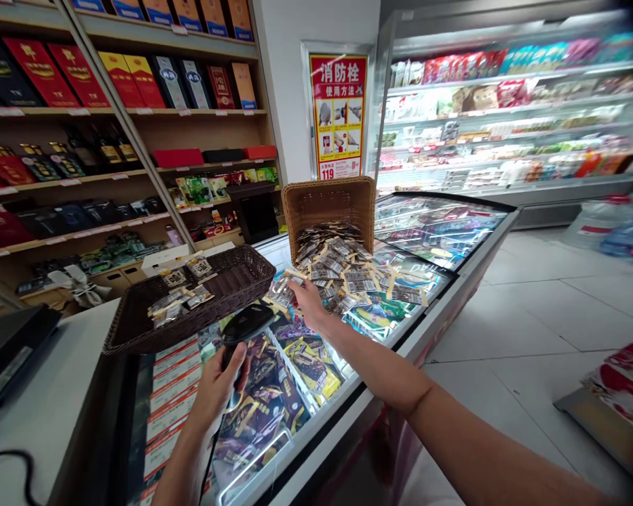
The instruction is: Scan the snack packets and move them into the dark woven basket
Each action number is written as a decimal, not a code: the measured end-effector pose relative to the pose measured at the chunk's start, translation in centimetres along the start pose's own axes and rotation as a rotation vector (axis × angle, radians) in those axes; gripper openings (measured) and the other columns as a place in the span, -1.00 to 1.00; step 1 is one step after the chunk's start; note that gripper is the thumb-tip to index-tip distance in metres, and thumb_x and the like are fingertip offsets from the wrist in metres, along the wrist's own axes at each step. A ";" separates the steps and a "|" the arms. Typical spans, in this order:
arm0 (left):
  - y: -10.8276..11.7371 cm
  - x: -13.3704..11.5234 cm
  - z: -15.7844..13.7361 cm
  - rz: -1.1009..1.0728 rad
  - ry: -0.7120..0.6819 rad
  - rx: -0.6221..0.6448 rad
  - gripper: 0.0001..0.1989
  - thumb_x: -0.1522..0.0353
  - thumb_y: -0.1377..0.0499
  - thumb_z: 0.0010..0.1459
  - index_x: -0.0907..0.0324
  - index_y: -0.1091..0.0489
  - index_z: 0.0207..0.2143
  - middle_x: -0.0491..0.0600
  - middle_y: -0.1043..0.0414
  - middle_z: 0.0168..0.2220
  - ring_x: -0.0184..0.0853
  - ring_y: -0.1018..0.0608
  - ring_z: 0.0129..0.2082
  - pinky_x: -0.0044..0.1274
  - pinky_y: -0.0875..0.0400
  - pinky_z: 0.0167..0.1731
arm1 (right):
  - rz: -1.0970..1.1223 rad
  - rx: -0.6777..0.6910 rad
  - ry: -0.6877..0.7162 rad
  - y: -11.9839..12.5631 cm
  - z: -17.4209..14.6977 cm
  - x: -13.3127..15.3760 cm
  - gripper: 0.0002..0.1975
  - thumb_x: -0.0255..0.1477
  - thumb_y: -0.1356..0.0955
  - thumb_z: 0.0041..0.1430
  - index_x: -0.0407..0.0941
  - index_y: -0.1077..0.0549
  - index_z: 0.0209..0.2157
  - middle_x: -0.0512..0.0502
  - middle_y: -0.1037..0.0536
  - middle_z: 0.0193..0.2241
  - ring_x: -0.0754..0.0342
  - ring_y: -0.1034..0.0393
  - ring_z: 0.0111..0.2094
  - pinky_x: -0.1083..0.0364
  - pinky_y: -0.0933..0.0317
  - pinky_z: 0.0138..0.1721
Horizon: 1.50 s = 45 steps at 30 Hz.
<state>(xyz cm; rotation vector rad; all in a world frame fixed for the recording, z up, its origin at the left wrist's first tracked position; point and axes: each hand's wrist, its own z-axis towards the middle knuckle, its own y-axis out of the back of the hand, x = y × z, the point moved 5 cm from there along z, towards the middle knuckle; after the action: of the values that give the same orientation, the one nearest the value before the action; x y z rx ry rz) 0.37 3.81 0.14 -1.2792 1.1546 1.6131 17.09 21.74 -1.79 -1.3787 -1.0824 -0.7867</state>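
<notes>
My left hand (220,383) is wrapped round the handle of a black barcode scanner (247,323), whose cord hangs down past my wrist. Farther forward, the fingers of my right hand (309,303) are closed on a small clear-and-tan snack packet (283,288) at the left edge of a loose pile of packets (342,263). The pile spills from a tan wicker basket (328,190) tipped on its side on the freezer's glass top. Left of it lies a dark brown woven basket (245,254), with several similar packets (182,292) in it.
Beneath the baskets is a glass-topped chest freezer (432,302) with packaged goods inside. A white counter (79,393) with a black device (10,358) is at the left. Shelves (131,112) stand behind, a lit display fridge (506,126) at the right rear. Water bottles (598,221) stand on the floor.
</notes>
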 end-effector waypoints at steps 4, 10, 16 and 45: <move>0.6 0.1 0.0 -0.072 0.024 -0.104 -0.46 -0.13 -0.37 0.10 0.11 -0.33 -0.48 -0.14 -0.31 -0.65 -0.44 -0.29 -0.69 -0.64 -0.17 -0.71 | -0.080 -0.007 0.121 -0.1 0.2 1.1 -0.80 -0.26 -0.45 0.27 0.00 -0.40 -0.20 0.17 -0.30 -0.60 0.11 -0.26 -0.55 0.14 -0.14 -0.52; 1.1 0.0 0.3 -0.140 0.079 -0.129 -0.46 -0.12 -0.39 0.06 0.08 -0.29 -0.43 -0.15 -0.34 -0.60 -0.42 -0.30 -0.66 -0.60 -0.20 -0.69 | -0.169 -0.138 0.302 3.9 0.8 5.7 -0.69 -0.29 -0.44 0.30 0.01 -0.35 0.01 0.04 -0.50 -0.35 0.08 -0.38 -0.43 0.14 -0.21 -0.47; 1.6 0.3 1.2 -0.129 0.070 -0.111 -0.55 0.02 -0.42 0.03 0.07 -0.28 -0.36 -0.17 -0.38 -0.56 -0.39 -0.33 -0.66 -0.57 -0.21 -0.67 | -0.407 -0.527 0.272 14.5 1.7 9.0 -0.54 -0.29 -0.31 0.41 -0.05 -0.19 0.27 -0.24 -0.57 -0.04 -0.09 -0.52 -0.20 0.03 -0.33 -0.27; 4.9 0.3 -0.6 -0.239 0.003 -0.730 -0.37 -0.25 -0.36 -0.04 0.08 -0.29 -0.43 -0.22 -0.31 -0.63 -0.43 -0.32 -0.71 -0.57 -0.17 -0.72 | -1.271 0.279 0.633 -18.5 3.7 2.8 -0.72 -0.33 -0.29 0.43 -0.02 -0.64 -0.04 -0.15 -0.64 0.06 -0.11 -0.49 0.13 -0.04 -0.31 0.14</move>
<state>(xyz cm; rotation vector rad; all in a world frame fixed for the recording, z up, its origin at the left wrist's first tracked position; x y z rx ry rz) -4.12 1.79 0.70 -1.7824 0.3719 1.9135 0.37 24.26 7.11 -0.0047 -1.4013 -1.7269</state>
